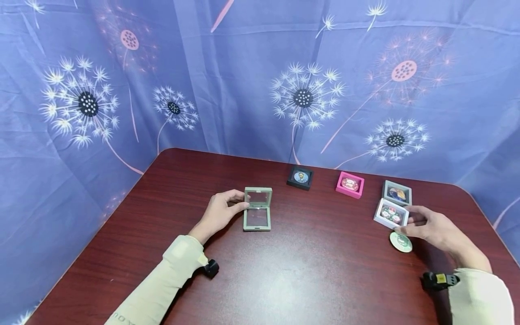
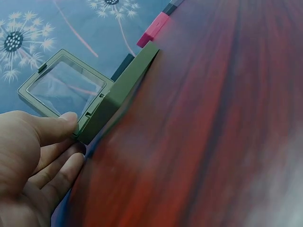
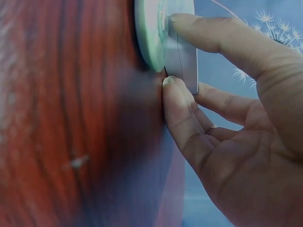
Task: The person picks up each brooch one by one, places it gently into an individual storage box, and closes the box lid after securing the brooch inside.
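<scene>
My left hand point(image 1: 221, 212) pinches a small green display case point(image 1: 257, 220) near its hinge, thumb on one side and fingers behind. The case is unfolded, with clear film in its lid point(image 2: 66, 85) and its base. Over at the right, my right hand point(image 1: 438, 228) grips a white display case point(image 1: 391, 213) by its near right side between thumb and fingers. Round chip-like pieces show inside that white case. A pale green round chip point(image 1: 401, 242) lies on the table just below the right thumb; its edge point(image 3: 152, 35) looms close in the right wrist view.
Along the back stand a black case point(image 1: 300, 178), a pink case point(image 1: 350, 184) and a grey case point(image 1: 397, 193), each with a round piece inside. The grey one sits right behind the white case. A blue dandelion-print cloth point(image 1: 243, 90) hangs behind the dark red table point(image 1: 325, 271).
</scene>
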### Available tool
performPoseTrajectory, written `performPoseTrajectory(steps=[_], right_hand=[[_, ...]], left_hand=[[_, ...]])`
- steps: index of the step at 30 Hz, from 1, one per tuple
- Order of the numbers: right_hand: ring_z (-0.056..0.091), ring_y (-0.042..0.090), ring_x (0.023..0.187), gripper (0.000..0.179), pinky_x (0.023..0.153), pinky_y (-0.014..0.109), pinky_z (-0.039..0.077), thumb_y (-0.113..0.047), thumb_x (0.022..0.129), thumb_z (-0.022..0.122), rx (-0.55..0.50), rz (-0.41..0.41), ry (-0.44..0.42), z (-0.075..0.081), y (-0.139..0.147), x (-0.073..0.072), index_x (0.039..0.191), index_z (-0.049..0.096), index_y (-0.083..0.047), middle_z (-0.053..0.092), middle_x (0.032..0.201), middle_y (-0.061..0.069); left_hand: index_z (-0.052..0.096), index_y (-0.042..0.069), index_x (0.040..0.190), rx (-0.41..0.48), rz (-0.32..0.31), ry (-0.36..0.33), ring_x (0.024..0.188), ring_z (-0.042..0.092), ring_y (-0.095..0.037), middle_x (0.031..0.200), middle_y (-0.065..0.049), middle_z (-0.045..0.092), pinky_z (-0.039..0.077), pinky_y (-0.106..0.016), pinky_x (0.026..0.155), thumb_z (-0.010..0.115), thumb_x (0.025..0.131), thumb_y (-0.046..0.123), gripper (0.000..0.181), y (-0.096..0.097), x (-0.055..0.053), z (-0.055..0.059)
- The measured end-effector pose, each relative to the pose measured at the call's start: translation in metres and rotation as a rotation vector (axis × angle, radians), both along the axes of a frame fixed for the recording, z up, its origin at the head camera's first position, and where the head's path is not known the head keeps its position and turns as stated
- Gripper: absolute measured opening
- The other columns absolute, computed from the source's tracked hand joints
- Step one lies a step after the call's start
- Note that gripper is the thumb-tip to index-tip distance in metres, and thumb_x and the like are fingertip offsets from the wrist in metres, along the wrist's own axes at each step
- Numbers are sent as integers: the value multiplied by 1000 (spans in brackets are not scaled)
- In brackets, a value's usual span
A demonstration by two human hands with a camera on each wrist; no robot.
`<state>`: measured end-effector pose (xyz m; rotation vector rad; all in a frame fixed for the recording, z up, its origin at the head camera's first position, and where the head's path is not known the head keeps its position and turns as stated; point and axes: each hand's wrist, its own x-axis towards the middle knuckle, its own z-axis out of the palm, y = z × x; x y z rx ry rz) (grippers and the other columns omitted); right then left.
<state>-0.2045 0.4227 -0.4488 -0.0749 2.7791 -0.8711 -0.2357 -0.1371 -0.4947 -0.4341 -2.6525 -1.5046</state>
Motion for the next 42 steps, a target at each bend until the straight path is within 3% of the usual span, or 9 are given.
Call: performPoseTrajectory(steps=[15, 21, 27, 34, 38, 42], right_hand=[[60, 13, 92, 85, 73, 25, 51, -30, 95, 81, -2, -3, -1, -1, -2, 0, 149, 37, 19, 65, 117, 21], [59, 12, 92, 86, 72, 26, 52, -32, 96, 81, -15, 0, -10, -3, 2, 3, 150, 37, 18, 64, 118, 20], [59, 9, 90, 86, 72, 26, 51, -31, 95, 82, -26, -2, -4, -6, 3, 3, 150, 37, 18, 64, 117, 20], [58, 7, 89, 84, 72, 25, 52, -28, 95, 81, -48, 5, 10, -5, 0, 4, 150, 37, 17, 64, 116, 19], [58, 6, 88, 82, 72, 25, 52, -25, 96, 81, -47, 8, 16, -4, 0, 4, 150, 37, 18, 64, 116, 18], [58, 5, 88, 82, 72, 25, 51, -24, 96, 80, -31, 14, 24, -3, 1, 3, 150, 36, 18, 65, 115, 18]], left_hand=[[78, 13, 118, -17, -26, 6, 92, 71, -13, 107, 5, 77, 58, -40, 84, 79, 98, 21, 21, 11, 5, -2], [77, 14, 121, -29, -60, -33, 93, 70, -11, 108, 6, 76, 57, -38, 84, 79, 99, 24, 24, 10, 3, -2], [71, 20, 133, -4, -131, -147, 105, 65, -15, 120, 5, 70, 53, -43, 95, 87, 90, 41, 51, 1, 2, -1], [56, 25, 150, -145, -285, -150, 123, 52, -18, 136, 6, 55, 46, -42, 107, 100, 70, 46, 95, -3, 1, 2], [51, 24, 153, -182, -328, -157, 128, 48, -18, 141, 6, 51, 44, -41, 109, 102, 68, 41, 102, -2, -1, 3], [51, 20, 152, -209, -332, -142, 127, 48, -20, 138, 4, 52, 45, -43, 107, 101, 70, 42, 98, 0, -2, 5]])
